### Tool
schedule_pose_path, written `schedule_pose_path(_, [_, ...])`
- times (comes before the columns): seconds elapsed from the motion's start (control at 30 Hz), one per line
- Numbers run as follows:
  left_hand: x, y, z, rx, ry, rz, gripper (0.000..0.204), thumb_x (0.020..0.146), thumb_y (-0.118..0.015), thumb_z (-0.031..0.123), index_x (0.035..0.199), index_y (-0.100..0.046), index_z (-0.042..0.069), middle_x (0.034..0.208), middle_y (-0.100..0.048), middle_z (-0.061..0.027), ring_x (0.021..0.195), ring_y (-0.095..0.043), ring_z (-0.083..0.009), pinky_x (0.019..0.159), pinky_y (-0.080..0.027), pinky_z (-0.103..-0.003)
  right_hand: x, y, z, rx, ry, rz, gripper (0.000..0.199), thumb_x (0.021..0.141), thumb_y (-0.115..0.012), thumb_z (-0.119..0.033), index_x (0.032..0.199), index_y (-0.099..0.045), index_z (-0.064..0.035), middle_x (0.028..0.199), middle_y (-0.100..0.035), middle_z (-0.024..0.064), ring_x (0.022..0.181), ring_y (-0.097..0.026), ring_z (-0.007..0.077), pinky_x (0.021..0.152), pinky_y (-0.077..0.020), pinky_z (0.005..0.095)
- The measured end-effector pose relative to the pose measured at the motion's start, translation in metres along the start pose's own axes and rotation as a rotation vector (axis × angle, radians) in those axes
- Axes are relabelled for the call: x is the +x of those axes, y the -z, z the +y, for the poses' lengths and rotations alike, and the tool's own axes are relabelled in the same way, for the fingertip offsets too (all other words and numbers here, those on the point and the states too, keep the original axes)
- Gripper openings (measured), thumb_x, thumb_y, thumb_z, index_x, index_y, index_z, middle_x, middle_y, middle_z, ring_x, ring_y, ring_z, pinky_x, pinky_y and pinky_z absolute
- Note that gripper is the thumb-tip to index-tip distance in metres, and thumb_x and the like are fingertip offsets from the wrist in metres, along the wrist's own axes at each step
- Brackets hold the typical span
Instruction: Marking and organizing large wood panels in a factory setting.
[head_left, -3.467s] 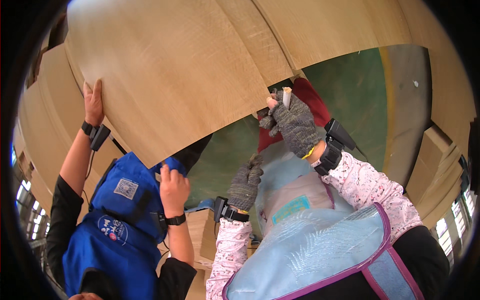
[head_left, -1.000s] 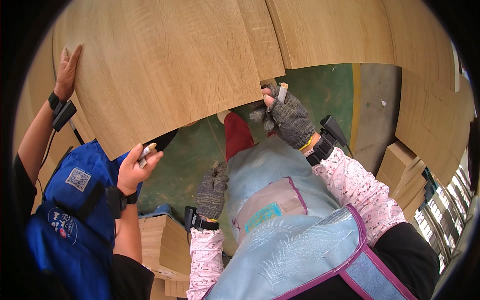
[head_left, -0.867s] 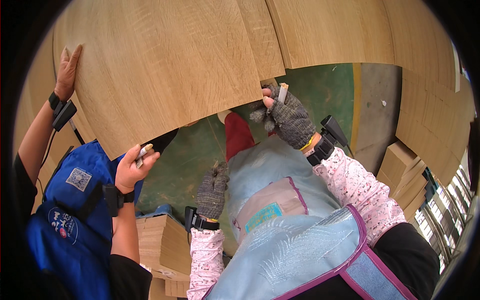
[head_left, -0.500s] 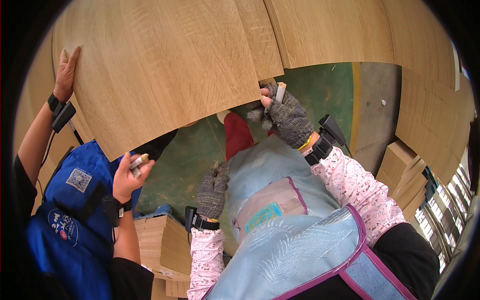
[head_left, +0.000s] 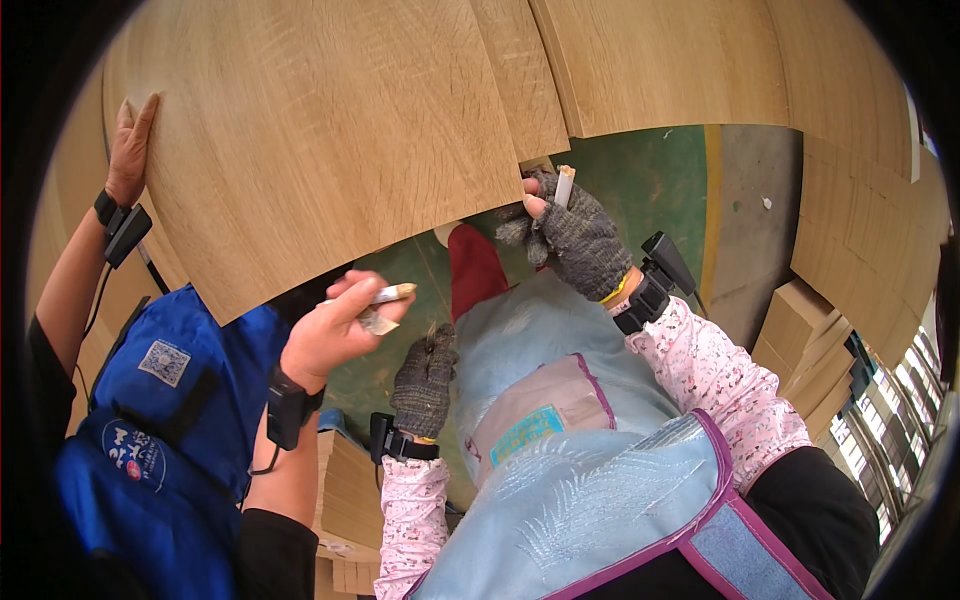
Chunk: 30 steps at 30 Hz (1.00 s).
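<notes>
Pale wooden panel (head_left: 320, 130) is filling the upper part of the view, its grain running lengthwise, and more panels of the same wood (head_left: 680, 60) are lying beside it to the right. The person's right hand (head_left: 575, 235), in a grey knitted glove, is gripping a short white stick (head_left: 565, 186) between thumb and fingers, right at the lower corner of the big panel, with the stick's tip pointing up just beside the wood's edge. The left hand (head_left: 425, 375), gloved the same way, is hanging low in front of the light blue apron (head_left: 590, 500), fingers loosely curled and holding nothing that I can see.

On the left a co-worker in a blue vest (head_left: 160, 400) is pressing one bare hand (head_left: 130, 150) flat against the far edge of the panel. The co-worker's other hand (head_left: 335, 325) is pinching a thin pencil-like stick (head_left: 385, 294) just under the panel's lower edge. Green floor (head_left: 660, 190) is showing below, and stacked wooden pieces (head_left: 800, 330) are sitting at the right.
</notes>
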<state>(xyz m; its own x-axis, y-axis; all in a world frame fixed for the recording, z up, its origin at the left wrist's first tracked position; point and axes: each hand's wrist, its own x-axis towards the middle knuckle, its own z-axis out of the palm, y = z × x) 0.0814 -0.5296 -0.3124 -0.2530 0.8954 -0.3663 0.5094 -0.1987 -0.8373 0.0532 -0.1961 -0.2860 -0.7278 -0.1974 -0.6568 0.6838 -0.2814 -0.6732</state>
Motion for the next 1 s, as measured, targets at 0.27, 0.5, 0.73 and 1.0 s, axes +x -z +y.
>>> schedule_pose_path(0.27, [0.043,0.020,-0.033,0.094,0.049,0.064,0.024,0.102,-0.041,0.009,0.125,-0.033,0.011,0.103,-0.055,-0.0022,0.073,-0.050,-0.0081,0.076,-0.046,-0.019,-0.001,-0.013,-0.007,0.025,-0.028,0.041,0.033,0.097,-0.061,-0.027,0.122,-0.055,-0.0070,0.094,-0.070,0.0072,0.070,-0.065,0.0089,0.050,-0.0474,0.0204])
schedule_pose_path(0.5, [0.051,0.020,-0.060,0.210,0.009,0.079,0.019,0.101,-0.043,0.006,0.115,-0.033,0.011,0.105,-0.056,-0.0030,0.070,-0.050,-0.0073,0.073,-0.047,-0.018,-0.001,-0.010,-0.019,-0.125,-0.046,0.011,0.030,0.097,-0.060,-0.024,0.121,-0.055,-0.0062,0.096,-0.070,0.0057,0.072,-0.065,0.0085,0.051,-0.0487,0.0212])
schedule_pose_path(0.73, [0.047,0.014,-0.061,0.434,-0.080,0.080,0.018,0.101,-0.043,0.008,0.118,-0.039,0.010,0.105,-0.057,-0.0041,0.069,-0.049,-0.0089,0.074,-0.047,-0.021,-0.002,0.014,-0.014,-0.256,-0.009,-0.059,0.027,0.097,-0.062,-0.021,0.117,-0.058,-0.0042,0.096,-0.067,0.0047,0.076,-0.065,0.0104,0.066,-0.0515,0.0247])
schedule_pose_path(1.0, [0.037,0.005,-0.027,0.063,0.083,0.125,0.031,0.103,-0.047,0.015,0.125,-0.040,-0.005,0.098,-0.059,-0.0055,0.076,-0.054,-0.0087,0.080,-0.048,-0.020,-0.004,0.031,0.017,-0.496,0.005,-0.007,0.026,0.097,-0.055,-0.030,0.103,-0.063,-0.0064,0.094,-0.068,0.0042,0.074,-0.062,0.0095,0.066,-0.0499,0.0254])
